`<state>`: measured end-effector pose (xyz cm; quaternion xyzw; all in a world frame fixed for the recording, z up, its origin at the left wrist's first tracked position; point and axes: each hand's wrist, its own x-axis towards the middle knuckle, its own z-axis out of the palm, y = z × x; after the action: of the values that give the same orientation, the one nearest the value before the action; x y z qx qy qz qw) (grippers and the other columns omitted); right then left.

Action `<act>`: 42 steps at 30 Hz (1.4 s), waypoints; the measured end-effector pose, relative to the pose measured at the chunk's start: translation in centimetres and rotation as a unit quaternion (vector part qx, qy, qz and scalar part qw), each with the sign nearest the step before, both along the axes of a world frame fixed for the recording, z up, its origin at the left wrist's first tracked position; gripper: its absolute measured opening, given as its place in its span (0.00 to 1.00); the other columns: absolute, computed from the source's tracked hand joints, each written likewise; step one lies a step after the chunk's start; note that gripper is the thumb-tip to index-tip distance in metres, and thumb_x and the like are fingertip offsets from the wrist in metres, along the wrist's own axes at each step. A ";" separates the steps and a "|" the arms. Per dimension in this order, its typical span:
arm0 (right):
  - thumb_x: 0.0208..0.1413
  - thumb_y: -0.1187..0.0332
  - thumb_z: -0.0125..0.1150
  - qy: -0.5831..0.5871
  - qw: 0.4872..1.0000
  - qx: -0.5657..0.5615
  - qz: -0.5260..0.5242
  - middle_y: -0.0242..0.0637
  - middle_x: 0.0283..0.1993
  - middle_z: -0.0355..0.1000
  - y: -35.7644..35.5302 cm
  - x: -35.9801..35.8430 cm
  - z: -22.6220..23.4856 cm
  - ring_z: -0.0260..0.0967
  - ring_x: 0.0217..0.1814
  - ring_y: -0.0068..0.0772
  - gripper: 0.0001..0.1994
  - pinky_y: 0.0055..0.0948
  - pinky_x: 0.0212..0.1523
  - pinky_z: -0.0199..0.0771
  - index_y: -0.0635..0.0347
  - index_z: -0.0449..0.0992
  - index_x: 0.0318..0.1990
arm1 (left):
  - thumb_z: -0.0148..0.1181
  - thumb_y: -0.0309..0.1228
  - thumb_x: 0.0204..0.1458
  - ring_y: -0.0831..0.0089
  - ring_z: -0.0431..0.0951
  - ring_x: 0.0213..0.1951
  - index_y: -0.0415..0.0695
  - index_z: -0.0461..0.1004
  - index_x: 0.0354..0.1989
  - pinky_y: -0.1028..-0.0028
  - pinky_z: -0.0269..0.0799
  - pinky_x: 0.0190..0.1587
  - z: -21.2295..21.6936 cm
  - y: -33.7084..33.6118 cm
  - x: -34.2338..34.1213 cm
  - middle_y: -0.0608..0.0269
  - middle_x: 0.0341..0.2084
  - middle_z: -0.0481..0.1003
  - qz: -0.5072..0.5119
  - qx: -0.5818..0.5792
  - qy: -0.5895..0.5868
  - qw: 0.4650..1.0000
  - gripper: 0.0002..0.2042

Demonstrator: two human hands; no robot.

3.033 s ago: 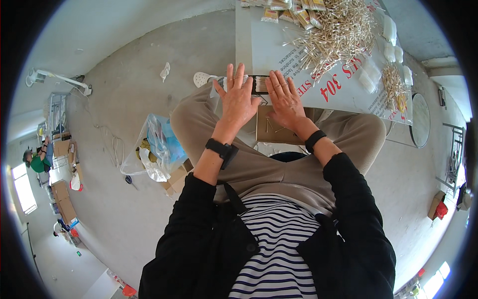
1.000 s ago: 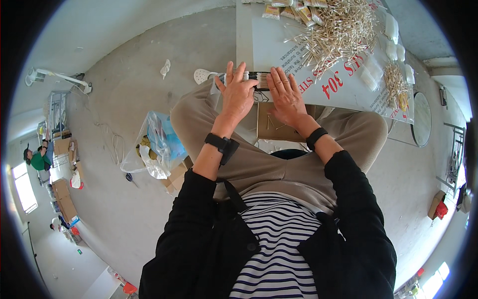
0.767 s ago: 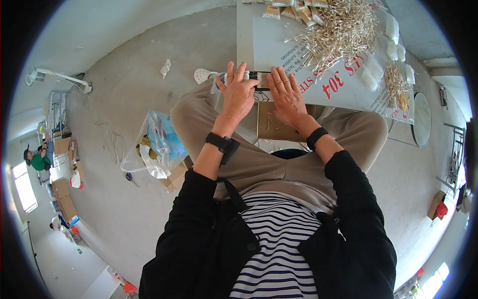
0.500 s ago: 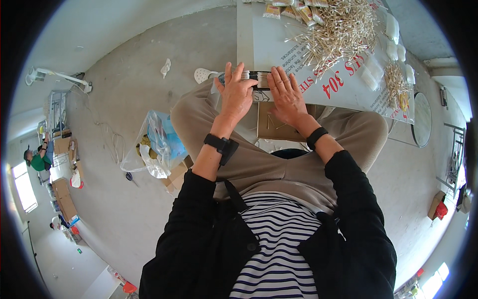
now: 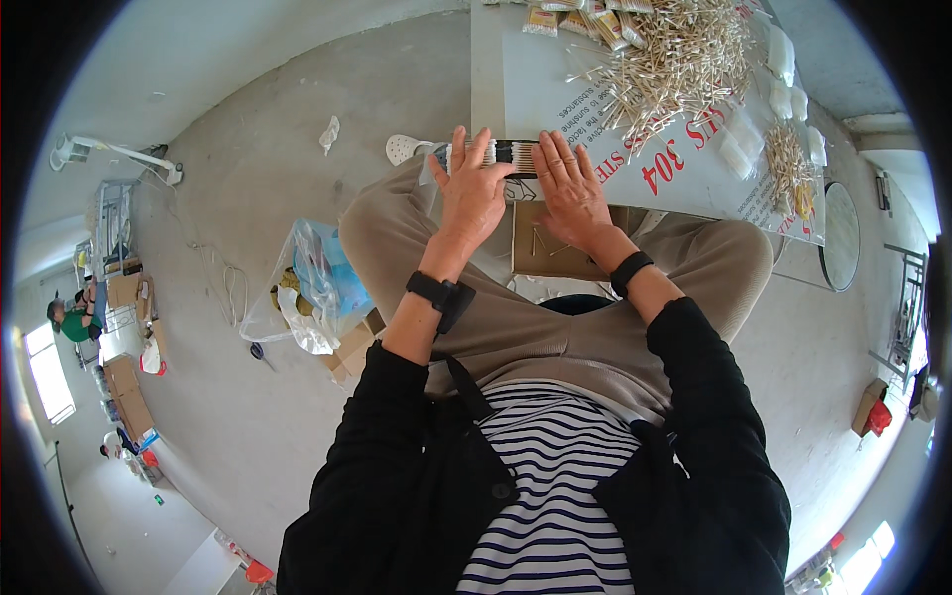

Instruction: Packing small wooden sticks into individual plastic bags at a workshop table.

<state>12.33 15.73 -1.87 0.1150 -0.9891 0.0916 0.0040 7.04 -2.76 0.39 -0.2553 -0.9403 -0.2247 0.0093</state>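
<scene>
My left hand (image 5: 472, 196) lies at the table's near edge, fingers spread and thumb stretched to the right along a row of cotton swabs (image 5: 522, 157). The swabs lie side by side in a narrow dark holder (image 5: 504, 153), white tips showing beside my left fingers. My right hand (image 5: 572, 188) rests flat over the right end of this row, fingers straight and close together. Both palms cover part of the holder. A big loose heap of cotton swabs (image 5: 684, 64) is spread beyond my right hand, with filled swab packets (image 5: 605, 28) at its far left.
Clear bags (image 5: 739, 149) and a smaller swab pile (image 5: 788, 169) are on the table's right side. Under the edge is an open cardboard box (image 5: 545, 260) with a few swabs inside. On the floor at left stand a plastic bag (image 5: 322, 268) and cardboard. Another person (image 5: 77, 319) is far left.
My left hand has shifted slightly to the right, its index and middle fingers now nearer each other. My right hand stays almost where it was. The distant person's arm has moved.
</scene>
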 end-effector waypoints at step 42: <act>0.54 0.70 0.54 0.073 0.969 -0.081 -0.222 0.39 0.39 0.76 9.5 -14.5 0.8 0.77 0.40 0.50 0.07 0.45 0.40 0.77 0.51 0.80 0.34 | 0.66 0.31 0.43 0.63 0.44 0.77 0.39 0.55 0.72 0.36 0.35 0.72 -1.2 4.8 2.5 0.57 0.75 0.50 -0.007 -0.135 0.037 0.990 0.43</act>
<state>-2.16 25.19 -1.04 -0.1015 -0.9763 0.1594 0.1052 9.54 2.06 -0.76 -0.2688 -0.9593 -0.0861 0.0081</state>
